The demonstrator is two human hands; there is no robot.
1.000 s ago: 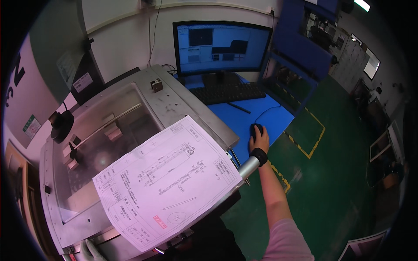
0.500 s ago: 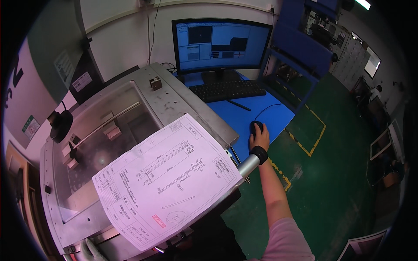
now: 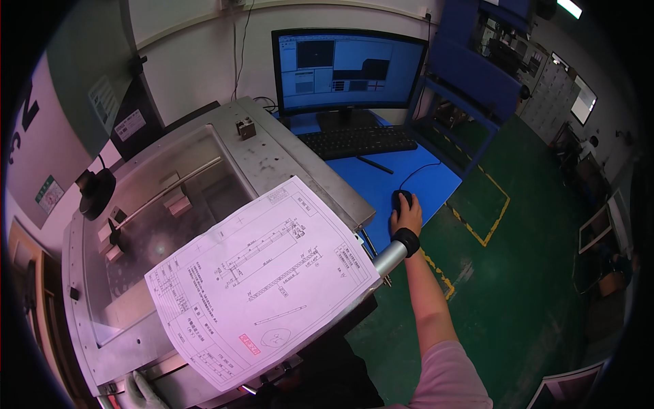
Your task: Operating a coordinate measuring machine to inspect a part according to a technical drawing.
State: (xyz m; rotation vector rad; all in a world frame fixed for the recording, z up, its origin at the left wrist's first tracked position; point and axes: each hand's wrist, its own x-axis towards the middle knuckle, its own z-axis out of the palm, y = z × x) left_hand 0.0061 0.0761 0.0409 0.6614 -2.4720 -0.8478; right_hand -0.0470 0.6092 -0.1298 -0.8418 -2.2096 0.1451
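My right hand point(image 3: 409, 219), bare with a black band at the wrist, rests over a black computer mouse point(image 3: 401, 199) on a blue desktop point(image 3: 429, 178), fingers wrapped round it. At the lower left edge my left hand point(image 3: 142, 391), in a pale glove, shows in part; its visible fingers are stretched out against the front edge of a metal machine table. A printed technical drawing point(image 3: 272, 300) with a red stamp lies across the table's near right corner. Beyond the mouse stand a black keyboard point(image 3: 357, 141) and a lit monitor point(image 3: 347, 75) showing software windows.
The metal machine table point(image 3: 293, 163) has a recessed glass bed with a long thin rod point(image 3: 167, 187) in metal supports. A small metal block point(image 3: 245, 127) sits on its rim. A black pen point(image 3: 374, 165) lies beside the keyboard. Yellow lines mark the green floor point(image 3: 504, 273).
The view has shifted very slightly. My right hand stays on the mouse, and the drawing and my left hand keep their places.
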